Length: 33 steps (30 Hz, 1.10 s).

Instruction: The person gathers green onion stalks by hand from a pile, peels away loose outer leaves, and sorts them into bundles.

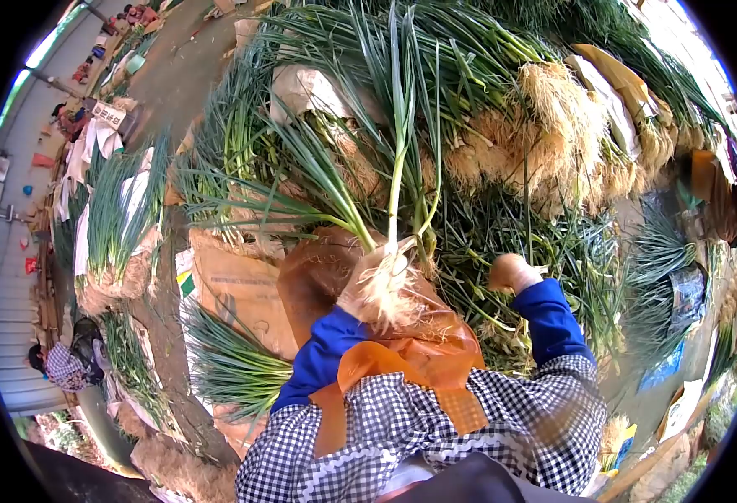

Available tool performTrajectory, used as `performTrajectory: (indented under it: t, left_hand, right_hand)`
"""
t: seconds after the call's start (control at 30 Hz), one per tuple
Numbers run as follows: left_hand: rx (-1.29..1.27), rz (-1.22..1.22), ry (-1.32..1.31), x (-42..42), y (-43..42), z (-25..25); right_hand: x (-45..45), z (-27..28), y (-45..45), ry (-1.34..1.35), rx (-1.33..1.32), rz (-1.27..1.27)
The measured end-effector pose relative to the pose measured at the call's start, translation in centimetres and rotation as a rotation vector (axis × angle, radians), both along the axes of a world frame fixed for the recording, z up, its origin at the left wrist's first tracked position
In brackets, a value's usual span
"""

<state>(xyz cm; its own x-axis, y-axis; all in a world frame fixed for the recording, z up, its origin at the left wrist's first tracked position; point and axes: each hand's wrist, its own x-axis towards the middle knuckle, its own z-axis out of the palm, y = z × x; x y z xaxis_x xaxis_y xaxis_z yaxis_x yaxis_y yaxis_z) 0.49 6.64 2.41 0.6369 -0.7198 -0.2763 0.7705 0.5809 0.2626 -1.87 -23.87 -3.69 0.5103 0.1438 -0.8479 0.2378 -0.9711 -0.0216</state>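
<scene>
My left hand (353, 292) is closed around a few green onions (396, 180), held upright in front of the orange plastic apron (448, 339). Their pale, stringy roots (385, 289) hang over the hand and hide some of its fingers. To the right, my right hand (511, 273) is curled closed above a heap of loose green leaves (503, 239). Whatever it may hold is hidden. Blue sleeves (555, 323) cover both forearms.
Ahead lies a large pile of green onions with tan roots (553, 126). Near my left arm are a brown sack (238, 285) and another bunch of onions (238, 360). More bunches (121, 226) stand at far left. Another person (65, 365) sits at the left edge.
</scene>
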Motion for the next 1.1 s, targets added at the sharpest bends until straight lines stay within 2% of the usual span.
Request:
performTrajectory:
  t: [0.03, 0.07, 0.1, 0.13, 0.23, 0.27, 0.3, 0.37, 0.4, 0.43, 0.5, 0.57, 0.6, 0.63, 0.7, 0.73, 0.77, 0.8, 0.83, 0.87, 0.9, 0.93, 0.97, 1.0, 1.03, 1.07, 1.1]
  left_hand:
    - [-0.073, -0.025, -0.049, 0.2, 0.8, 0.6]
    - [-0.035, -0.013, -0.032, 0.3, 1.3, 1.7]
    - [0.003, 0.001, -0.014, 0.2, 1.6, 3.0]
    - [0.059, 0.058, 0.03, 0.2, 1.5, 4.1]
    - [-0.08, 0.155, -0.136, 1.2, 2.0, 3.4]
    - [-0.224, 0.147, -0.229, 1.9, 2.2, 2.6]
    - [-0.32, 0.194, -0.138, 2.1, 2.4, 1.8]
    - [-0.075, 0.402, -0.172, 1.5, 2.1, 1.3]
    - [0.056, 0.357, -0.136, 1.4, 2.3, -0.2]
    - [0.137, 0.395, -0.13, 0.6, 0.6, -0.4]
    - [0.07, 0.169, -0.062, -0.3, -0.4, -4.2]
    - [0.241, 0.121, 0.118, -2.1, -2.9, -4.8]
    - [0.37, 0.142, 0.092, -2.9, -3.9, -4.3]
    - [0.288, 0.087, 0.178, -3.4, -4.6, -1.4]
    - [0.362, 0.151, 0.153, -2.7, -3.3, -6.0]
    - [0.344, 0.226, 0.151, -2.2, -3.0, -7.7]
    - [0.184, 0.214, 0.137, -2.0, -2.8, -5.6]
    - [0.138, 0.208, 0.142, -1.7, -2.0, -6.3]
    - [0.09, 0.205, 0.147, -1.4, -1.3, -7.2]
    - [0.053, 0.2, 0.122, -2.1, -1.9, -3.2]
    - [-0.03, 0.167, 0.105, -2.3, -1.7, -3.2]
    - [-0.051, 0.162, 0.122, -2.4, -1.7, -3.6]
    - [-0.072, 0.162, 0.134, -2.3, -1.7, -4.0]
    - [-0.11, 0.142, 0.122, -2.5, -1.6, -3.7]
    - [-0.286, 0.102, 0.053, -2.3, -1.8, -3.8]
    - [-0.225, 0.149, 0.108, -2.8, -1.4, -3.7]
    - [-0.169, 0.2, 0.156, -3.0, -1.4, -3.0]
  right_hand:
    - [1.1, 1.2, 1.3, -0.208, 0.214, -0.185]
    - [2.3, 2.3, 2.7, -0.4, 0.46, -0.319]
    - [3.4, 2.7, 4.5, -0.596, 0.401, -0.426]
    - [4.9, 2.5, 6.2, -0.555, 0.329, -0.43]
    - [7.1, -3.0, 9.9, -0.533, 0.299, -0.321]
    - [7.1, -3.8, 10.0, -0.58, 0.413, -0.374]
    - [6.6, -4.6, 9.6, -0.676, 0.685, -0.57]
    - [5.8, -1.9, 8.8, -0.732, 0.843, -0.745]
    - [5.5, -0.6, 8.7, -0.682, 1.044, -0.887]
    - [4.7, 3.8, 8.7, -0.591, 1.189, -0.948]
    - [4.6, 3.9, 9.0, -0.445, 1.416, -1.071]
    - [4.6, 3.2, 9.8, -0.456, 1.266, -1.052]
    - [4.1, 2.9, 10.1, -0.766, 0.943, -0.762]
    - [3.8, 4.8, 10.1, -0.924, 0.542, -0.241]
    - [1.7, 5.7, 10.2, -0.806, 0.405, -0.213]
    - [0.1, 6.5, 9.7, -0.772, 0.476, 0.01]
    - [-1.5, 4.4, 7.8, -0.696, 0.678, 0.019]
    - [-1.6, 3.1, 5.5, -0.661, 0.598, 0.166]
    - [-0.8, 3.5, 4.1, -0.571, 0.465, 0.042]
    - [0.2, 4.5, 3.0, -0.485, 0.318, -0.068]
    - [1.0, 5.5, 2.0, -0.332, 0.115, -0.446]
    - [1.0, 3.5, 1.9, -0.559, 0.237, -0.42]
    - [2.3, 2.6, 3.5, -0.76, 0.563, -0.519]
    - [3.9, 2.4, 5.7, -0.765, 0.906, -0.685]
    - [5.2, 5.1, 8.2, -0.282, 1.226, -1.077]
    - [6.3, 3.7, 9.3, -0.093, 1.519, -1.101]
    - [8.6, 2.0, 10.8, 0.07, 1.456, -1.113]
